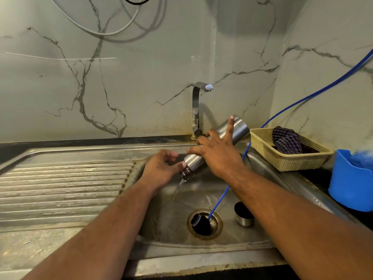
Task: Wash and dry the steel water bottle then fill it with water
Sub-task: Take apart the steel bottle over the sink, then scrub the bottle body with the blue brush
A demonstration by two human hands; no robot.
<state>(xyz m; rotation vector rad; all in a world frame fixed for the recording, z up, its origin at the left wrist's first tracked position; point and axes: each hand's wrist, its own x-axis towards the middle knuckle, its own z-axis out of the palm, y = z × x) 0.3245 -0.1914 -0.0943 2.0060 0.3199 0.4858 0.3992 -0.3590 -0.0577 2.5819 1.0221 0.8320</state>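
The steel water bottle is tilted over the sink basin, mouth down to the left, base up to the right. Water pours from its dark threaded mouth into the basin. My right hand grips the bottle's middle from above, index finger stretched along the body. My left hand is curled beside the neck, thumb tip touching the bottle near the mouth. The bottle's steel cap stands on the basin floor at the right. A black stopper lies in the drain.
The steel tap rises behind the basin, with no water running from it. A blue hose runs from the right wall down into the drain. A beige basket holds a checked cloth. A blue container stands at the right. The ribbed drainboard lies left.
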